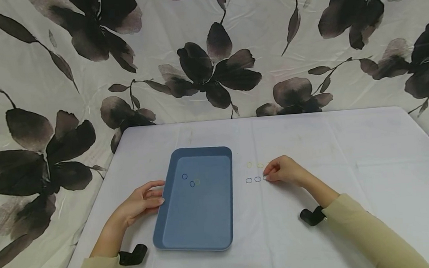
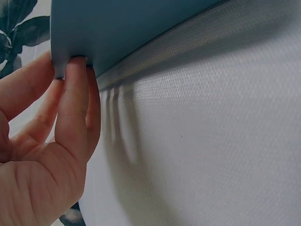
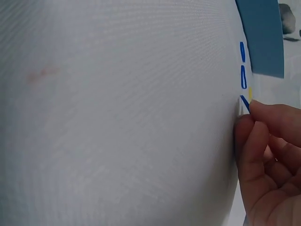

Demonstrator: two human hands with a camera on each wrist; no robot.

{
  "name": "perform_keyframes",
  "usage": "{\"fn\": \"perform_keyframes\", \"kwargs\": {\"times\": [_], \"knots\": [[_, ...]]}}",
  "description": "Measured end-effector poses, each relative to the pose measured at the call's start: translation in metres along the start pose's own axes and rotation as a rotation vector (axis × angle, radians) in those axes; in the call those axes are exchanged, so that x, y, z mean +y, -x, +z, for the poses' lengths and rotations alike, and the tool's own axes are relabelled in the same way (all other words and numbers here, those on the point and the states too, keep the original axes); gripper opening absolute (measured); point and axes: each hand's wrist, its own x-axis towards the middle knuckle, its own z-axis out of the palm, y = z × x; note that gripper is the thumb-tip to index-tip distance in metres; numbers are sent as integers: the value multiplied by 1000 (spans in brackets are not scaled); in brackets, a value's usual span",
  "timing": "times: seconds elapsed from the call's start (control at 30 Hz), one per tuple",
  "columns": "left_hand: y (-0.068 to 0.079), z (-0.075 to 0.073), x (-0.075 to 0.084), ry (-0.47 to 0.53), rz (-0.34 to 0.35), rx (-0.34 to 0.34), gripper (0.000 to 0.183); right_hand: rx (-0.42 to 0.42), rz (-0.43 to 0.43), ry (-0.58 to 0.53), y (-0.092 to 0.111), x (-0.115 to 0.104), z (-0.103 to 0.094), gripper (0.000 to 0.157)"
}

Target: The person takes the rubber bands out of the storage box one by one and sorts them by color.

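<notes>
Our right hand [image 1: 284,170] pinches a blue band [image 3: 245,102] at the surface [image 1: 313,139], right of the blue tray [image 1: 198,219]; so thin, it could slip free. Our left hand [image 1: 139,202], fingers extended, touches the tray; pressing hard could shift it.

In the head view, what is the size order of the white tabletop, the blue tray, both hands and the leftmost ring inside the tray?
1. White tabletop
2. Blue tray
3. Left hand and right hand: too alike to rank
4. Leftmost ring
</notes>
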Motion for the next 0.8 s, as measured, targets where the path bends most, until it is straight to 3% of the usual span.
{"fn": "perform_keyframes", "kwargs": {"times": [0.23, 0.57, 0.8], "knots": [[-1, 2, -1, 3, -6, 1, 67, 7, 19, 41, 2, 0, -5, 11], [3, 0, 2, -15, -7, -8, 68, 10, 39, -97, 2, -6, -16, 20], [1, 1, 3, -14, 0, -18, 69, 11, 76, -126, -2, -15, -21, 22]]}}
